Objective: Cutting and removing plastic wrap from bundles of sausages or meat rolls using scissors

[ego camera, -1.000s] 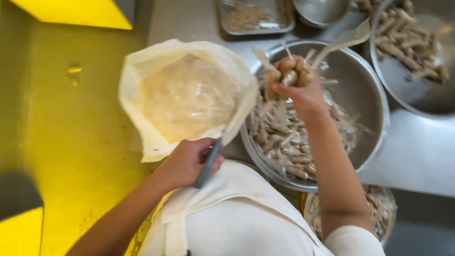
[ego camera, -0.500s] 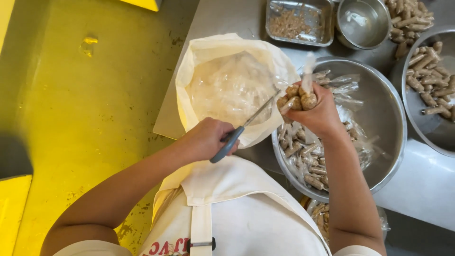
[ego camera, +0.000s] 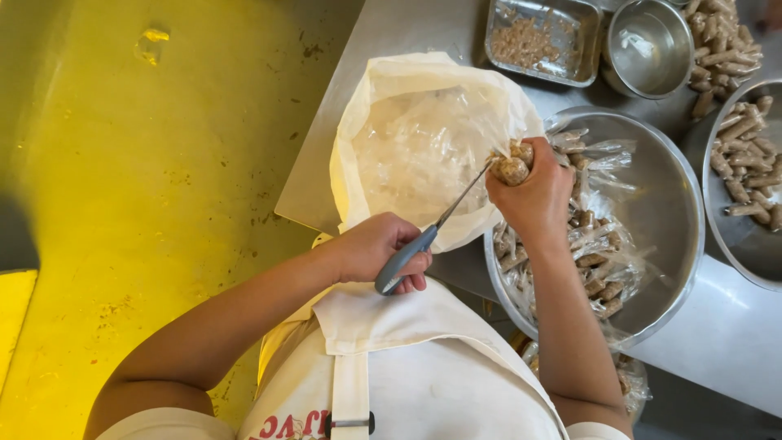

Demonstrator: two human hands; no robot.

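My left hand (ego camera: 380, 247) grips a knife (ego camera: 423, 238) with a grey-blue handle, its thin blade reaching up to a bunch of brown sausage-like pieces (ego camera: 514, 164). My right hand (ego camera: 533, 199) holds that bunch by its lower part, at the rim of a white bag (ego camera: 383, 98) lined with clear plastic. Just right of my right hand stands a large steel bowl (ego camera: 680, 236) with several plastic-wrapped brown pieces (ego camera: 593, 262) in it.
A steel table (ego camera: 407, 28) carries a rectangular steel tray (ego camera: 538, 41) of crumbs, a small empty steel bowl (ego camera: 648, 45), loose brown pieces (ego camera: 717, 41) and another bowl (ego camera: 745, 175) of them at the right. A yellow floor (ego camera: 122, 204) lies to the left. I wear a white apron (ego camera: 407, 375).
The view has shifted left, so the bag and bowls sit further right. My right hand lowered the bunch to the bag's rim, and the knife blade rose to meet it.
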